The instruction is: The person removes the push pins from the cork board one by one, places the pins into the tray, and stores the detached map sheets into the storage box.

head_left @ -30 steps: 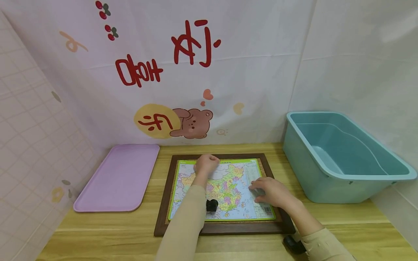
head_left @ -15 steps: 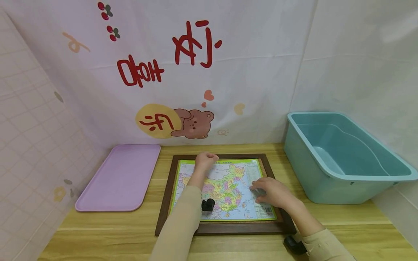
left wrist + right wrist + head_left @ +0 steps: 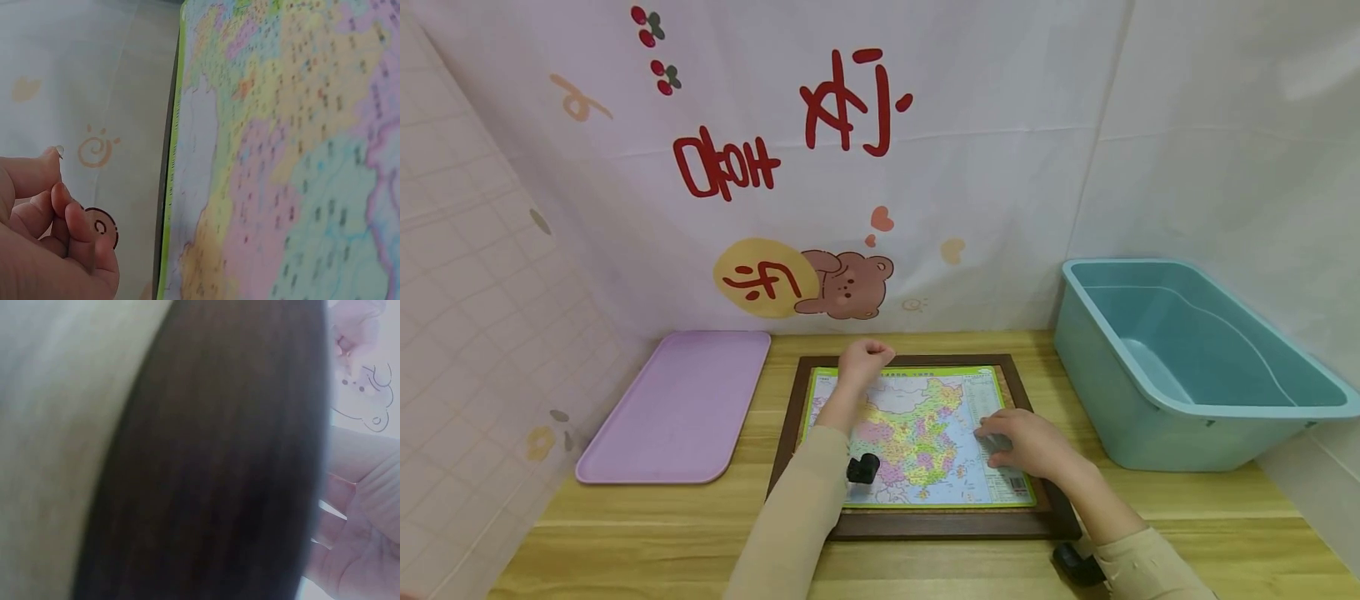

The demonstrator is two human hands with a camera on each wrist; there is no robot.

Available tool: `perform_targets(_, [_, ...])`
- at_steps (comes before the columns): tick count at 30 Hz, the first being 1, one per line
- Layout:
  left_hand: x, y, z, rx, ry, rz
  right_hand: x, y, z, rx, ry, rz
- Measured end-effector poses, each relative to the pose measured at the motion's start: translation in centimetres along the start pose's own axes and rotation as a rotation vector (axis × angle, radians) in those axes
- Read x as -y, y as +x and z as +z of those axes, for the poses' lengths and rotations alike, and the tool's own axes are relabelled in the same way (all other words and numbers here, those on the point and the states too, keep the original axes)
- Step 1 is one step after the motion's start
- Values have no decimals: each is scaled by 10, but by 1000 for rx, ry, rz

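A map sheet (image 3: 925, 442) with a green border lies on a brown-framed board (image 3: 955, 526); a strip of cork shows around it. At the far edge of the sheet is my left hand (image 3: 861, 365), lifted over the frame. In the left wrist view, its thumb and curled fingers pinch a small pale pin-like thing (image 3: 60, 152), mostly hidden by the fingertips. My right hand (image 3: 1028, 442) rests with loosely bent fingers on the map's right side. The dark frame fills much of the right wrist view, partly covering that hand.
To the left lies a flat pink tray (image 3: 677, 408). A deep blue-green tub (image 3: 1120, 392) stands to the right of the board. Behind everything hangs a white printed cloth (image 3: 970, 167). Black wrist cameras sit at both sleeves.
My left hand has drawn up and to the left, from over the map's top edge to the far frame edge, uncovering more of the map. The right hand has stayed in place.
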State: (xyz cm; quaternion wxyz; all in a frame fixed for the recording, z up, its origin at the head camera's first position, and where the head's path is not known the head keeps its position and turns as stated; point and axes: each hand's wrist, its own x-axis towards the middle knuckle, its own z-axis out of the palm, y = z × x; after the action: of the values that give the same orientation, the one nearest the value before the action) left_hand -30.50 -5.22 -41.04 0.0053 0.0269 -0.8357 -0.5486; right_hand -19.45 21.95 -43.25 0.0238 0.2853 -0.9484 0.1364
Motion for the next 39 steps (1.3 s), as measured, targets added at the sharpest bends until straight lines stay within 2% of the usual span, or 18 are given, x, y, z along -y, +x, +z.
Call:
perform_targets(6, [-3, -1, -10, -2, -8, 30, 0, -1, 0, 8, -4, 24])
perform_targets(19, [-9, -9, -29, -14, -7, 44, -1, 0, 1, 20, -4, 34])
perform_targets(24, [-6, -10, -40, -10, -15, 65, -1, 0, 2, 19, -6, 40])
perform_targets(31, [1, -10, -56, -20, 21, 77, 1, 0, 1, 22, -2, 45])
perform_targets(39, [12, -8, -71, -44, 29, 60, 3, 0, 0, 19, -2, 41])
